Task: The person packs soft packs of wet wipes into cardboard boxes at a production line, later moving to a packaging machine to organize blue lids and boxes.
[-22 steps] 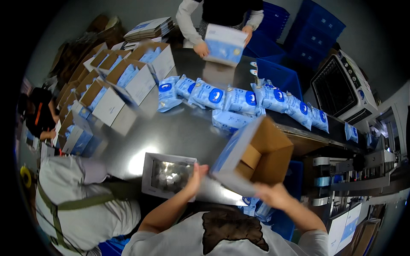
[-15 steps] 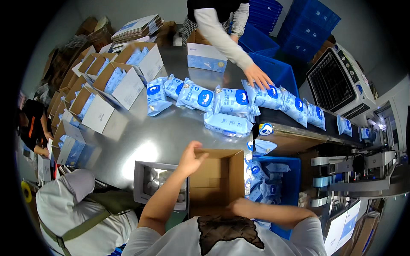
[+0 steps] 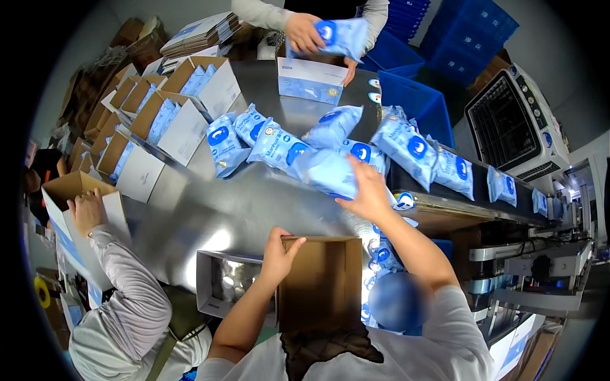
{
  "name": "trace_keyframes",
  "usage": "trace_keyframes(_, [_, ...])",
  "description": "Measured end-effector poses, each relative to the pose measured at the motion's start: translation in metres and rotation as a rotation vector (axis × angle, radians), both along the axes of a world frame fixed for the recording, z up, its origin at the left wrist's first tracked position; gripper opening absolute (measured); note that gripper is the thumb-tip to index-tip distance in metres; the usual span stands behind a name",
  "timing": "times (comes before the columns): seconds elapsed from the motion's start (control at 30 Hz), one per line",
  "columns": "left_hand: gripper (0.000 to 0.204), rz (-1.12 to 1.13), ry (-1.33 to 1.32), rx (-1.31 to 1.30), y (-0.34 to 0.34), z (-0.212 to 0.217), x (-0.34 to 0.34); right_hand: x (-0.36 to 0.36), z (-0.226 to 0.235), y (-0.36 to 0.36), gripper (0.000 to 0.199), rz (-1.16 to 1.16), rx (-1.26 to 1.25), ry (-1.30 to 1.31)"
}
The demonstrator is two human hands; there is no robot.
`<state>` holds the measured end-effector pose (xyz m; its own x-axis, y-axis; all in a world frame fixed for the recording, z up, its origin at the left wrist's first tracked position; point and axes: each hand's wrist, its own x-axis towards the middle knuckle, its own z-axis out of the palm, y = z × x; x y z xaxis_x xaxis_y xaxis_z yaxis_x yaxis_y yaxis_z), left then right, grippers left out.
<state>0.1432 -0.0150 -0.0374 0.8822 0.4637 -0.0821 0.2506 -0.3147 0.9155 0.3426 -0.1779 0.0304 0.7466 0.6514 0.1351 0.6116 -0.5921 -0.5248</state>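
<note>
My right hand point(image 3: 370, 190) reaches to the front of the row of soft blue wipes packs and grips one wipes pack point(image 3: 325, 173), thumb at its near edge and fingers on its right end. Just in front of me stands an open cardboard box point(image 3: 351, 279), its visible inside bare brown. My left hand point(image 3: 278, 257) is at that box's far left corner, thumb over the inside and fingers along the wall. More wipes packs lie around, among them a tilted pack point(image 3: 333, 127) and one at the row's left end point(image 3: 223, 145).
A small grey box point(image 3: 206, 279) with shiny contents stands left of mine. Filled cartons point(image 3: 181, 136) line the metal table point(image 3: 254, 200). Packs ride the belt point(image 3: 480, 184) at right. Opposite, a person's hand point(image 3: 305, 33) holds a pack over a carton point(image 3: 311, 81); another person's hand point(image 3: 87, 213) grips a carton.
My right hand has gone from the box's near right side out to a wipes pack. My left hand has settled on the box corner. The person opposite has lifted a pack to their carton.
</note>
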Motion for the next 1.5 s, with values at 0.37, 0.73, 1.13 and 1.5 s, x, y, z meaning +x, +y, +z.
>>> trace_keyframes(0.37, [0.028,-0.317,0.034,0.085,0.024,0.016,0.017,-0.236,-0.034,-0.076,0.051,0.411,-0.421,-0.233])
trace_keyframes(0.73, [0.076,-0.111,0.230,-0.546,0.063,-0.005,0.100,-0.017,-0.005,-0.070,0.063,0.171,0.050,0.045])
trace_keyframes(1.13, [0.130,0.169,0.309,-1.322,0.031,-0.081,0.270,-0.010,-0.121,-0.074,0.114,-0.133,-0.337,-0.091])
trace_keyframes(1.5, [0.073,-0.516,-0.435,0.797,-0.061,-0.019,0.350,0.017,-0.148,-0.074,0.080,0.135,-0.131,0.601])
